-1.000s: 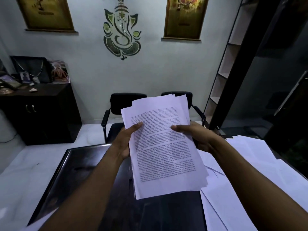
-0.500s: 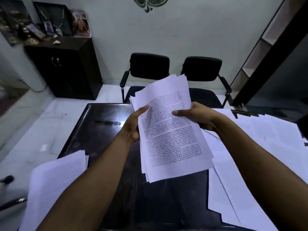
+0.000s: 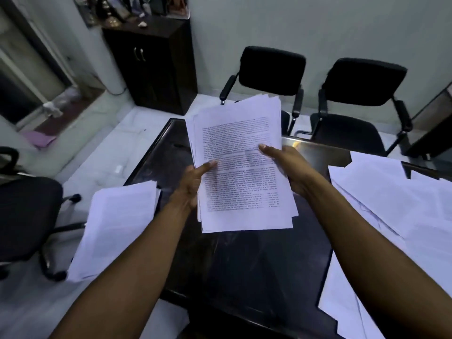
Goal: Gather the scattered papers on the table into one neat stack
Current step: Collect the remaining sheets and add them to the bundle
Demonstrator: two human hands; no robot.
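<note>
While both hands grip it, paper stack (image 3: 241,165) points away lengthwise.

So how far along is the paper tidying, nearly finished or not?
Partway. Done: a bundle of sheets is gathered, though its edges are uneven. In hand: the left hand and right hand both grip that bundle above the dark table. Left: loose papers on the right lie spread out, and another pile on the left overhangs the table edge. None is squared yet.
</note>
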